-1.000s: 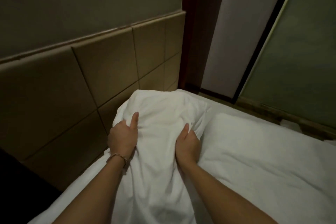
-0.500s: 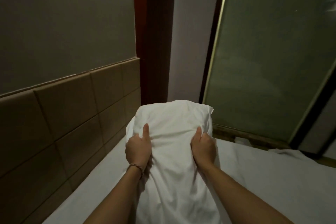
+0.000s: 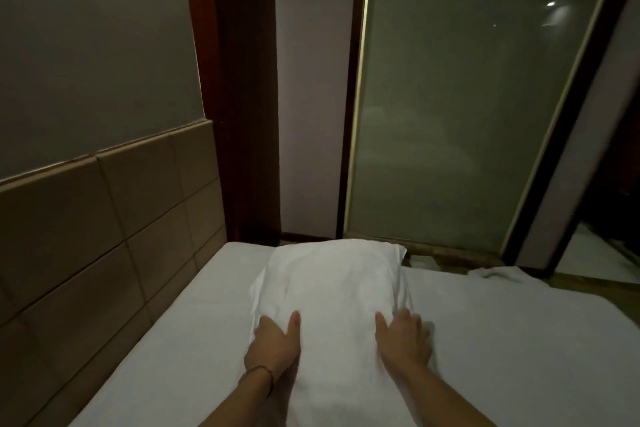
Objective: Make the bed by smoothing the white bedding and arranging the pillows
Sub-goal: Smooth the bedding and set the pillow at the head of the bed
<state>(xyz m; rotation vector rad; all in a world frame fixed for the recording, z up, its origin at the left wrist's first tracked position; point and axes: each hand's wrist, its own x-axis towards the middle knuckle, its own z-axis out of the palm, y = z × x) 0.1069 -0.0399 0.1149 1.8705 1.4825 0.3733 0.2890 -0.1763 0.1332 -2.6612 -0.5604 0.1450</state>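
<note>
The white pillow [image 3: 332, 291] lies lengthwise on the bed sheet [image 3: 502, 340], just right of the padded headboard [image 3: 114, 229]. The left hand [image 3: 273, 340] and right hand [image 3: 403, 336] press its near sides, fingers spread flat. It looks light and squashy; gripping the side edges should suit best.

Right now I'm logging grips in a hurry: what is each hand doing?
Left hand: open, fingers straight, pressing the left side of the pillow.
Right hand: open, fingers spread and blurred, resting on the pillow's right side.
</note>
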